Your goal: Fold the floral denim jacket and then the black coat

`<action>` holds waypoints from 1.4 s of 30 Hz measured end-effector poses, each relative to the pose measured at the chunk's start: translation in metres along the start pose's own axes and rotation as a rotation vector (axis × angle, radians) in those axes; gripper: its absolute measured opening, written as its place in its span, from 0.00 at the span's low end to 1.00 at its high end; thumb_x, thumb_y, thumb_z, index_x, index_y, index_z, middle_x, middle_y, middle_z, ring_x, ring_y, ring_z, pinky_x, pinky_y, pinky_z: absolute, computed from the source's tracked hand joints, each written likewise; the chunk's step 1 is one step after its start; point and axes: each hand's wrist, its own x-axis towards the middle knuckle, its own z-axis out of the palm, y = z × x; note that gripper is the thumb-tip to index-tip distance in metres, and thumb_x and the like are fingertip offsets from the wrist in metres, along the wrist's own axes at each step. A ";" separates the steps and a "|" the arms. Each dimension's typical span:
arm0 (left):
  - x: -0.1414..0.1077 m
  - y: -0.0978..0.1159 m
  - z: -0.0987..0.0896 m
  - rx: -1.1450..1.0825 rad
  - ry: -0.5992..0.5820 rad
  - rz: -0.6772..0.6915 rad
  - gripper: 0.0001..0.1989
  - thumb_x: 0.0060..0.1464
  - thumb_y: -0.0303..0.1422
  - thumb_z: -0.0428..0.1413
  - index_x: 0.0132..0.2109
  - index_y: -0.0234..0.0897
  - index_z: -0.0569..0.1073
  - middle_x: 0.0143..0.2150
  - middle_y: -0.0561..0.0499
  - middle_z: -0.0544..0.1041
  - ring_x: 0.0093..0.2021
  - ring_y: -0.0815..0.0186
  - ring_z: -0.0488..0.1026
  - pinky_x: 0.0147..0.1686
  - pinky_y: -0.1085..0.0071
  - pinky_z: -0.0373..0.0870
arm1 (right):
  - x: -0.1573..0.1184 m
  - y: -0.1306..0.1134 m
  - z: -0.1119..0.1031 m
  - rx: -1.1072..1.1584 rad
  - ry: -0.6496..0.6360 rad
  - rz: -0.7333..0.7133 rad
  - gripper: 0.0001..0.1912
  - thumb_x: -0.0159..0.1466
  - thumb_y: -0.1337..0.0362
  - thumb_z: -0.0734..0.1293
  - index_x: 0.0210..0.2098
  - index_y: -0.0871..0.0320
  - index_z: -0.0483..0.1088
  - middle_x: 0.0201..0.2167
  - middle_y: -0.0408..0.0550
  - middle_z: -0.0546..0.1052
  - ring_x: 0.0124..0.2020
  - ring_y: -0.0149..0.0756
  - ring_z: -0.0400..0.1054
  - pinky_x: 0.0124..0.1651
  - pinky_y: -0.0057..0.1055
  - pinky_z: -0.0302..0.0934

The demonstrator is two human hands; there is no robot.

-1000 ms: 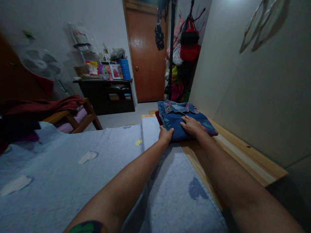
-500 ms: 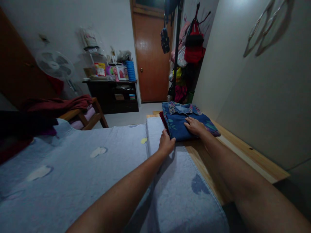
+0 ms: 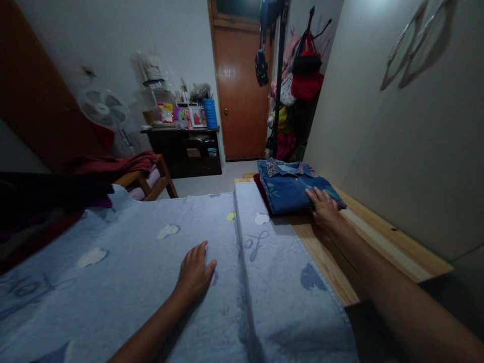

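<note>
"What's nearest us?"
"The sheet (image 3: 132, 272), pale blue, spread before the shirt (image 3: 285, 194) and to its left. At the left hand (image 3: 195, 272), well apart from the shirt, the fingers are loosely parted and grip nothing. I can't tell whether they touch the sheet."
"And the right hand (image 3: 324, 205)?"
"On the shirt's near right part, fingers spread over the top, not closed round it."
"How does the shirt look?"
"Blue denim, folded to a flat block, collar (image 3: 272, 167) at its far end. That collar is busy with small multicoloured patterning, paler blue inside. Greenish leaf shapes mark the left of the front, with more print toward the right."
"What's under it?"
"Something dark red (image 3: 260, 189), peeping out along its left side, and the wooden board (image 3: 408, 247), which runs on to the shirt's right."
"Farther off?"
"Left of the shirt, a chair (image 3: 165, 176) draped with reddish cloth (image 3: 117, 165); past that, a dark cabinet (image 3: 166, 164). Behind the shirt, the brown door (image 3: 242, 96)."
</note>
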 end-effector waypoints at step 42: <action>-0.148 -0.046 -0.074 0.109 -0.257 0.161 0.28 0.62 0.42 0.48 0.67 0.47 0.55 0.71 0.49 0.52 0.70 0.59 0.49 0.66 0.53 0.46 | -0.203 -0.341 0.021 0.284 -0.174 -0.390 0.20 0.70 0.62 0.54 0.59 0.56 0.64 0.63 0.54 0.63 0.65 0.45 0.52 0.64 0.44 0.45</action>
